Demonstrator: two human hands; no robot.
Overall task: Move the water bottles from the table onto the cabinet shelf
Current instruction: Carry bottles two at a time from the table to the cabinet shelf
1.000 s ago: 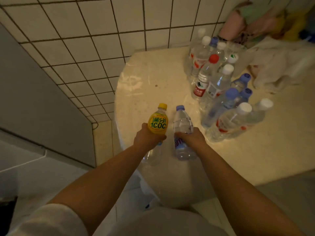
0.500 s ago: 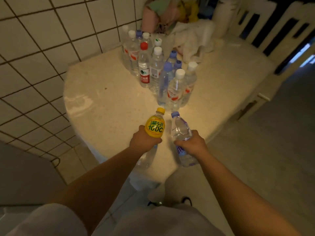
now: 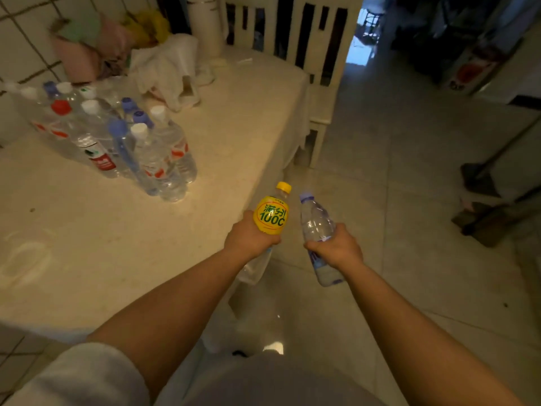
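My left hand point(image 3: 248, 237) grips a bottle with a yellow label and yellow cap point(image 3: 272, 215), held over the table's right edge. My right hand point(image 3: 336, 247) grips a clear water bottle with a blue cap point(image 3: 316, 224), out over the floor. Both bottles tilt forward, side by side and apart. A cluster of several water bottles point(image 3: 126, 142) with white, blue and red caps stands on the cream table point(image 3: 87, 230) at the left. No cabinet shelf shows in this view.
Crumpled cloth and bags point(image 3: 164, 65) lie at the table's far end by a white cylinder point(image 3: 206, 24). A white slatted chair point(image 3: 295, 39) stands behind the table. Tiled floor point(image 3: 395, 200) spreads to the right, with a broom and dustpan point(image 3: 483, 200) at the right edge.
The view has swung to the right. Both hands carried their bottles off the table, from above the tabletop to its right edge and over the floor.
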